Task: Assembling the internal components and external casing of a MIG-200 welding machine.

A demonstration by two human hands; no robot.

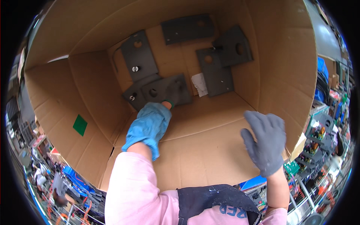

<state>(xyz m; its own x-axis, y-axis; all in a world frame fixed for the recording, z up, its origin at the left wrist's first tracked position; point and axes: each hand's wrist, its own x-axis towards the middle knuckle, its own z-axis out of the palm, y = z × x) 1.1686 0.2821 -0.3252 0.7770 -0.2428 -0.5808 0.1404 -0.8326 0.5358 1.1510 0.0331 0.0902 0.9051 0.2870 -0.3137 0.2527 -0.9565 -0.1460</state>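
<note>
My left arm, in a blue sleeve cover, reaches down into a large cardboard box. My left hand (177,89), in a dark glove with a green cuff, is at a dark grey panel with a round hole (159,93). Glove and panel blend together, so the fingers cannot be made out. That panel overlaps another grey panel (131,95) bearing a small black-and-white knob. My right hand (264,140), in a grey glove, is open over the box's near right side, fingers stretched and holding nothing.
The cardboard box (210,146) has tall walls around both arms. On its bottom lie more grey panels (139,52), several with round holes, and a torn white paper piece (199,84). A green square (80,125) marks the left wall. Racks with circuit boards (317,140) stand outside, right.
</note>
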